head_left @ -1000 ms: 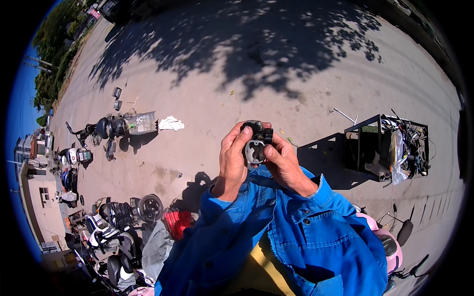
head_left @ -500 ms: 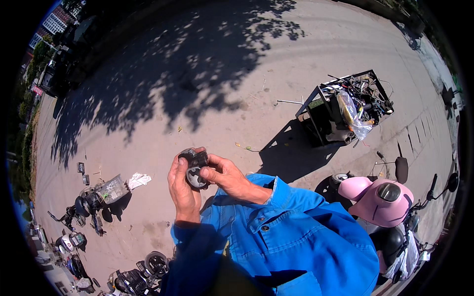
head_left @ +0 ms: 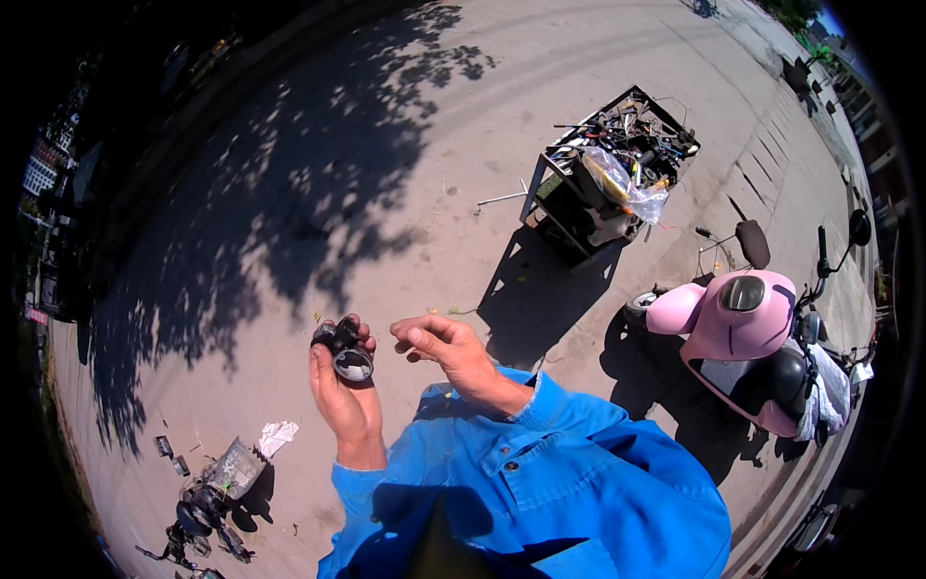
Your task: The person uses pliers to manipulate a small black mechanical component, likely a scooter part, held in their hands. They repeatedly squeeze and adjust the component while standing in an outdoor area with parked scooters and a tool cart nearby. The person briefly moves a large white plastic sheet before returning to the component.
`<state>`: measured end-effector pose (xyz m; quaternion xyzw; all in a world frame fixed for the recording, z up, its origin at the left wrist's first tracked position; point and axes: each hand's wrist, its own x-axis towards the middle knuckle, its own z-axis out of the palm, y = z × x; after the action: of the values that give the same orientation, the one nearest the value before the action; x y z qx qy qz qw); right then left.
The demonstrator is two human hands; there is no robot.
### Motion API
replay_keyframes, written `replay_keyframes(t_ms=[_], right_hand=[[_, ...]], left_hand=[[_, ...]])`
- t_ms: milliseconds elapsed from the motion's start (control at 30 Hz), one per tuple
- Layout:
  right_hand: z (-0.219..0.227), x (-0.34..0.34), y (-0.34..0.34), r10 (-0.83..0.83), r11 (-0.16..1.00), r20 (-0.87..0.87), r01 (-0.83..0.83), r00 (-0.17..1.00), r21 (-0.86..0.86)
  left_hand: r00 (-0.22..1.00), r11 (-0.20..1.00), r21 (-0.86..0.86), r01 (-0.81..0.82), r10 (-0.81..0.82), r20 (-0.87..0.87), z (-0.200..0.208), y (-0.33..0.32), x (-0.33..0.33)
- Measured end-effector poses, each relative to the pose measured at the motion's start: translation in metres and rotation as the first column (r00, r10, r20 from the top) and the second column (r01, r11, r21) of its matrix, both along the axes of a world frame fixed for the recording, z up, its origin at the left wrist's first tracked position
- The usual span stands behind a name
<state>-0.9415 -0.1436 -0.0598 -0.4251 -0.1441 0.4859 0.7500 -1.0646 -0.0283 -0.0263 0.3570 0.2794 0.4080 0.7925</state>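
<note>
In my left hand (head_left: pixel 345 410) is a small black mechanical part (head_left: pixel 353 365) with a round, greyish metal face, perhaps a carburetor; my fingers and thumb wrap around its sides. To the right of it, and apart from it, hovers my right hand (head_left: pixel 449 357). Its index finger points left, the other fingers are loosely bent, and the thumb lies close beneath the index finger. No object shows in that hand. Both hands are in front of my blue jacket (head_left: pixel 579 463), above the sunlit pavement.
A black metal cart (head_left: pixel 617 159) full of tools and a plastic bag stands ahead to the right, a metal bar (head_left: pixel 503 199) beside it. A pink scooter (head_left: pixel 743 318) is at the right. At lower left lie a dark partly dismantled vehicle (head_left: pixel 207 502) and a white cloth (head_left: pixel 277 437).
My right hand has come off the black part, which now sits in my left hand alone. The view has turned, so the cart and scooter appear farther left.
</note>
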Motion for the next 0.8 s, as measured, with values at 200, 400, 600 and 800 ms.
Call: replay_keyframes(t_ms=[200, 400, 600, 800], right_hand=[[-0.001, -0.010, 0.014, -0.050, 0.999, -0.171, 0.048, 0.984, -0.018], [-0.025, -0.038, 0.034, 0.130, 0.986, -0.144, -0.143, 0.981, -0.081], [-0.036, -0.081, 0.079, 0.402, 0.888, -0.138, -0.422, 0.905, -0.181], [-0.032, -0.142, 0.126, 0.613, 0.775, -0.066, -0.615, 0.787, -0.144]], left_hand=[[0.981, 0.913, -0.407, 0.019, 0.062, 0.185, -0.009, 0.018, -0.033], [0.916, 0.823, -0.553, -0.132, 0.315, 0.249, -0.034, 0.006, -0.096], [0.721, 0.637, -0.660, -0.399, 0.662, 0.204, -0.052, -0.025, -0.175], [0.480, 0.508, -0.702, -0.500, 0.837, 0.264, -0.062, -0.046, -0.255]])
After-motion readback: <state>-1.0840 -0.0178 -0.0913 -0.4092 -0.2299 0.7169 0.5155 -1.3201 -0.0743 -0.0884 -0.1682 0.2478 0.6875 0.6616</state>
